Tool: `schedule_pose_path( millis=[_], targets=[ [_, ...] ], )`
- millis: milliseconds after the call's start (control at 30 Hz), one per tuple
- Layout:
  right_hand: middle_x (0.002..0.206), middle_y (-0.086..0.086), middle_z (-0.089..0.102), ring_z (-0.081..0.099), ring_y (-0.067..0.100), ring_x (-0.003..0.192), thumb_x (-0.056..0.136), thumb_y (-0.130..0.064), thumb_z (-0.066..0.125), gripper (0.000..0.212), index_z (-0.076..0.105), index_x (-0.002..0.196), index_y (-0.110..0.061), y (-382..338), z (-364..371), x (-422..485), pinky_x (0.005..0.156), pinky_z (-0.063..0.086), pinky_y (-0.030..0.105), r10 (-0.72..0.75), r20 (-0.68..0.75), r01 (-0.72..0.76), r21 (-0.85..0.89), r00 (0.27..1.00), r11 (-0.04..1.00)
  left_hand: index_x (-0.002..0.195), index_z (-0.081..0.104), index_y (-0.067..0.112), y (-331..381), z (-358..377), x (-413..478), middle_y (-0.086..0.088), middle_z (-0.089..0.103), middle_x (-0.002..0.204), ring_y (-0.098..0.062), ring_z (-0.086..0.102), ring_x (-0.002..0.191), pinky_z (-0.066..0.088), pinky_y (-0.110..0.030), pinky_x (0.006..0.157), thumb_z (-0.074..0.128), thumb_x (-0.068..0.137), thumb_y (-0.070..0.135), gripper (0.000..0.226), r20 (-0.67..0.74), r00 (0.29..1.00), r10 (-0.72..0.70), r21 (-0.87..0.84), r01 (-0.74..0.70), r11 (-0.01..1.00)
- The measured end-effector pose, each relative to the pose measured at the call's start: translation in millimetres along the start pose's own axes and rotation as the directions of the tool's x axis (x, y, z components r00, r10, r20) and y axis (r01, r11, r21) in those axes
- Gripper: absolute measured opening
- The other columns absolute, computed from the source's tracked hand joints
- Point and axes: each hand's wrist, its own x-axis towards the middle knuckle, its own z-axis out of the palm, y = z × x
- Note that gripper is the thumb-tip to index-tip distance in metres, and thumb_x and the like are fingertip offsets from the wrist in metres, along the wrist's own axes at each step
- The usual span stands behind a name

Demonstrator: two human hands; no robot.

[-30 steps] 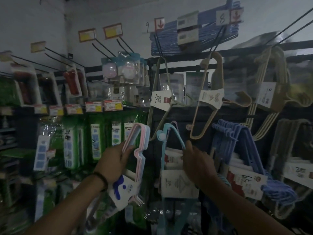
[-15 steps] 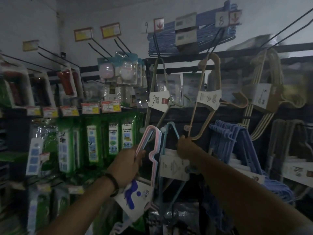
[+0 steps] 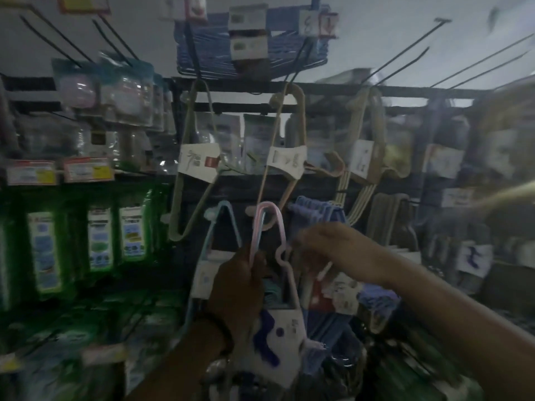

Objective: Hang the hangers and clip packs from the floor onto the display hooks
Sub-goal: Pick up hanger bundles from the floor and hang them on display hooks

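Note:
My left hand (image 3: 240, 285) grips a pack of pink hangers (image 3: 270, 224) by its left side and holds it upright in front of the rack. The pack's white card label (image 3: 285, 337) hangs just below that hand. My right hand (image 3: 327, 241) reaches in from the right, its blurred fingertips at the pink pack's right edge; whether they hold it is unclear. A light blue hanger pack (image 3: 220, 218) hangs just left of the pink one. Blue hangers (image 3: 315, 212) hang to the right.
Beige hanger packs (image 3: 285, 157) hang on the rail above, and a stack of blue hangers (image 3: 252, 53) sits higher up. Bare black display hooks (image 3: 405, 50) stick out at the upper right. Green packs (image 3: 98, 238) fill the left shelves. The view is dark and blurred.
My left hand carried the pink hanger pack up and to the right, past the light blue pack. My right hand left the light blue pack and came to the pink one.

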Motion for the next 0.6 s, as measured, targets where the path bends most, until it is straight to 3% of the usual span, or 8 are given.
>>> schedule_pose_path(
  millis=[100,133,200,267,333,433,500,600],
  targets=[
    [0.097,0.002,0.074,0.070,0.013,0.080,0.083,-0.076,0.045,0.066,0.065,0.120,-0.026,10.5,-8.8,-36.8,0.063,0.053,0.026,-0.002,-0.053,-0.023,-0.471,0.999,0.882,0.122,0.061,0.023,27.3,45.7,0.8,0.000,0.072,0.090,-0.019,0.070,0.081,0.058,-0.041,0.075,0.037,0.106,0.051,0.041,-0.008,0.999,0.035,-0.108,-0.036,0.994],
    [0.095,-0.002,0.073,0.068,0.006,0.076,0.085,-0.074,0.044,0.056,0.061,0.119,-0.033,19.0,-12.1,-45.0,0.059,0.049,0.018,-0.020,-0.094,-0.037,-0.567,0.995,0.823,0.124,0.061,0.025,36.9,62.3,0.7,0.003,0.072,0.095,-0.018,0.071,0.087,0.059,-0.039,0.081,0.036,0.105,0.054,0.043,-0.022,0.999,0.048,-0.132,-0.051,0.990],
    [0.092,-0.001,0.071,0.068,0.014,0.076,0.097,-0.057,0.049,0.034,0.057,0.116,-0.030,38.7,-21.7,-56.4,0.061,0.055,0.025,-0.063,-0.198,-0.092,-0.685,0.978,0.723,0.123,0.057,0.034,58.0,96.4,-0.5,0.011,0.069,0.101,-0.012,0.070,0.094,0.056,-0.025,0.086,0.038,0.104,0.051,0.033,-0.036,0.997,0.064,-0.174,-0.070,0.982],
    [0.094,0.005,0.069,0.068,0.024,0.079,0.105,-0.045,0.047,0.026,0.056,0.114,-0.023,65.2,-36.6,-64.3,0.070,0.059,0.040,-0.073,-0.290,-0.165,-0.714,0.954,0.681,0.116,0.060,0.033,75.5,132.8,0.2,0.005,0.070,0.100,-0.015,0.069,0.093,0.057,-0.035,0.086,0.038,0.104,0.046,0.028,-0.010,0.998,0.056,-0.191,-0.057,0.980],
    [0.097,0.009,0.068,0.068,0.028,0.082,0.108,-0.040,0.046,0.024,0.056,0.114,-0.019,96.4,-58.0,-74.2,0.077,0.060,0.044,-0.048,-0.329,-0.205,-0.689,0.943,0.695,0.103,0.062,0.025,92.1,169.0,0.8,0.001,0.068,0.078,-0.016,0.066,0.070,0.058,-0.042,0.067,0.040,0.104,0.047,0.031,0.015,0.999,0.042,-0.186,-0.039,0.982],
    [0.089,0.000,0.064,0.062,0.020,0.074,0.105,-0.034,0.052,0.023,0.047,0.123,-0.021,141.9,-101.8,-91.9,0.067,0.054,0.034,-0.026,-0.359,-0.216,-0.618,0.933,0.755,0.092,0.056,0.027,120.5,219.2,4.4,0.010,0.063,0.067,-0.008,0.055,0.051,0.041,-0.020,0.047,0.041,0.100,0.055,0.033,0.077,0.994,0.083,-0.210,-0.065,0.975],
    [0.082,-0.007,0.060,0.054,0.010,0.064,0.103,-0.034,0.053,0.024,0.042,0.123,-0.025,170.5,-132.5,-100.2,0.059,0.046,0.026,-0.035,-0.366,-0.212,-0.613,0.930,0.761,0.092,0.057,0.029,142.0,249.4,8.6,0.022,0.065,0.072,-0.002,0.060,0.056,0.041,-0.013,0.049,0.037,0.095,0.062,0.039,0.130,0.987,0.089,-0.231,-0.057,0.971],
    [0.095,-0.004,0.064,0.064,0.015,0.074,0.104,-0.033,0.054,0.019,0.041,0.118,-0.031,212.8,-176.3,-108.3,0.068,0.059,0.035,-0.037,-0.367,-0.222,-0.637,0.930,0.738,0.110,0.062,0.027,163.6,297.2,17.7,0.027,0.070,0.079,0.003,0.068,0.067,0.052,-0.015,0.058,0.038,0.097,0.062,0.044,0.216,0.974,0.073,-0.255,-0.016,0.967]
  ],
)
